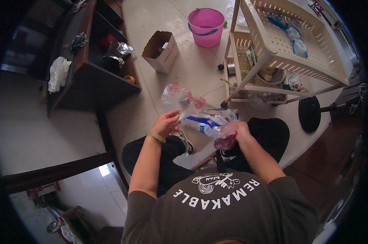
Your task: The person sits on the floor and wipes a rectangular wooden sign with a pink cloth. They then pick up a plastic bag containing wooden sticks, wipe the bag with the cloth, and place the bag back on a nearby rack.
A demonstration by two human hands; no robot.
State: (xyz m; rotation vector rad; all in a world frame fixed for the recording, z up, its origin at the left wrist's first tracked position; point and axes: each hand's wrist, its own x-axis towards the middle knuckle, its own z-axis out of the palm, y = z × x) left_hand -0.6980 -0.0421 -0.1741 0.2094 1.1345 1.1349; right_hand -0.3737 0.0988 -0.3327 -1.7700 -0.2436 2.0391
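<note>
A bundle of clear plastic bags with blue-and-white packaging [203,122] is held between my two hands, above my lap. My left hand [167,123], with a pale bangle at the wrist, touches the bundle's left end with fingers partly spread; whether it grips the plastic is unclear. My right hand [240,130] is closed on the bundle's right end, where a crumpled purplish-red plastic piece [226,141] hangs below. A clear bag with red print [175,94] spreads out beyond my left fingers.
An open cardboard box [168,58] and a pink bucket [207,29] stand on the tiled floor ahead. At right is a cream plastic trolley [281,58] on casters, holding bags. A dark wooden cabinet [95,82] stands at left, with a white plastic bag [59,74] on it.
</note>
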